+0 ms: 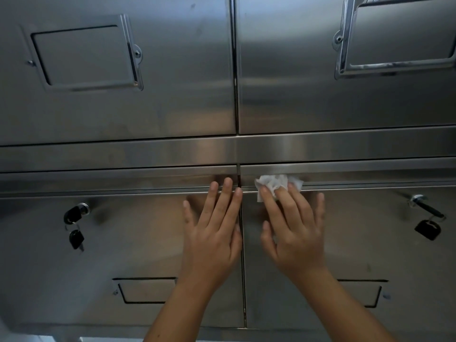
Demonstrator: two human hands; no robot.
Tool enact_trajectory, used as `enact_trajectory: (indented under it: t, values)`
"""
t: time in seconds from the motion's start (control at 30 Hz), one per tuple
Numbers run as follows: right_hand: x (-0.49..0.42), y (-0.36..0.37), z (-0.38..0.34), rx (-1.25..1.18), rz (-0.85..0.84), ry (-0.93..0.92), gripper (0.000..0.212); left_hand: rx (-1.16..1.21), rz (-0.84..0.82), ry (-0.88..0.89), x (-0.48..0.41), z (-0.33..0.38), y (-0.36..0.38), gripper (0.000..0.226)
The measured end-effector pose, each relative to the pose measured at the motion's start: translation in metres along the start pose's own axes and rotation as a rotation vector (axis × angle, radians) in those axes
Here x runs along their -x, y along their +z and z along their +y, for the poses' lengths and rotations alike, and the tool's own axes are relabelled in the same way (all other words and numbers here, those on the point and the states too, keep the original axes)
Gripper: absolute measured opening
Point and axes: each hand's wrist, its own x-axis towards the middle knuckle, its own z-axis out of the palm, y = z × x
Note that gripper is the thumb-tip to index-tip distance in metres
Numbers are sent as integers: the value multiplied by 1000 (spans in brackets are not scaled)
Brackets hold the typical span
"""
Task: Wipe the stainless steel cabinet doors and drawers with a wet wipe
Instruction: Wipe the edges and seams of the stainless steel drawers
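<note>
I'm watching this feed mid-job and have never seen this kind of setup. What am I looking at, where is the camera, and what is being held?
There is no machine here: a person works with bare hands, and the one camera sits on their head, looking forward and down. In front is a steel cabinet with two upper panels and two lower ones, split by a vertical seam. The left hand lies flat and empty on the lower left panel, beside the seam. The right hand presses a crumpled white wipe under its fingers against the ledge atop the lower right panel. Keys hang in the left lock; another key hangs in the right one.
</note>
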Motion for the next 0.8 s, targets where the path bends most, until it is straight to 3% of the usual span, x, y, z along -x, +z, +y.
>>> enact_trajectory:
  t: [0.23, 0.8]
  values:
    - [-12, -1, -14, -142, 46, 146, 49, 33, 12, -25, 1, 3, 2, 59]
    - [5, -7, -9, 97, -116, 32, 57, 26, 6, -19, 1, 1, 2, 60]
